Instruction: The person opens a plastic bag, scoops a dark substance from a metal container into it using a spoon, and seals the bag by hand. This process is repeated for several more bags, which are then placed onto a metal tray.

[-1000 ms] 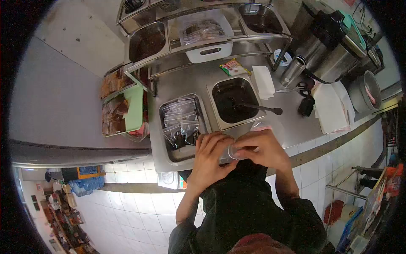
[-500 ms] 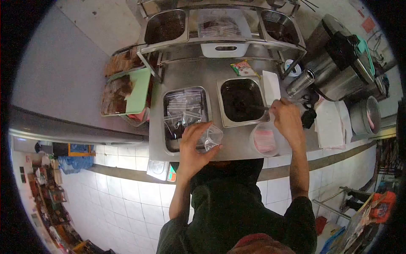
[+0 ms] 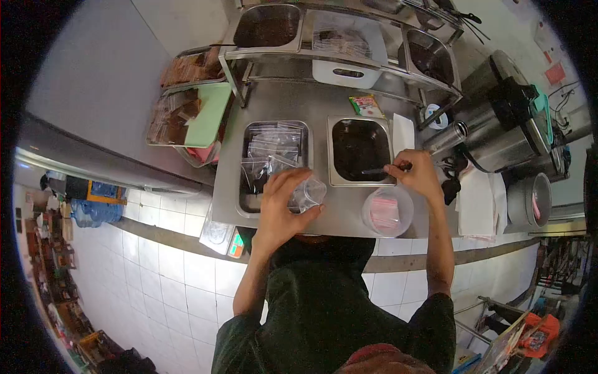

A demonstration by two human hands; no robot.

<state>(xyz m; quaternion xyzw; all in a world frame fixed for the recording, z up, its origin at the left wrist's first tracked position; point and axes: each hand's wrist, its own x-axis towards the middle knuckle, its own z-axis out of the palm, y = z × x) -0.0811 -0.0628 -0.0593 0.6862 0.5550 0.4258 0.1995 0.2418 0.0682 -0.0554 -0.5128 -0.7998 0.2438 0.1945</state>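
Observation:
My left hand (image 3: 283, 209) holds a small clear plastic bag (image 3: 309, 193) between thumb and fingers, its mouth spread. Just behind that hand lies a metal tray (image 3: 242, 187) with several clear zip bags, some with dark contents. My right hand (image 3: 416, 176) pinches the handle of a spoon-like utensil (image 3: 375, 171), whose far end reaches into a square metal pan (image 3: 331, 149) of dark, wet-looking food. Below the right hand, a round clear tub (image 3: 405, 218) holds a stack of pink-striped bags (image 3: 384, 212).
A metal rack (image 3: 367, 61) with pans and a white basket (image 3: 346, 73) stands at the back. On the right are a large steel pot (image 3: 517, 146), a steel cylinder (image 3: 458, 131) and white papers (image 3: 478, 206). A green tray (image 3: 210, 112) is at left.
The view has shifted a little. My right hand has moved lower beside the pan, and the utensil lies nearer the pan's front edge. My left hand still holds the bag.

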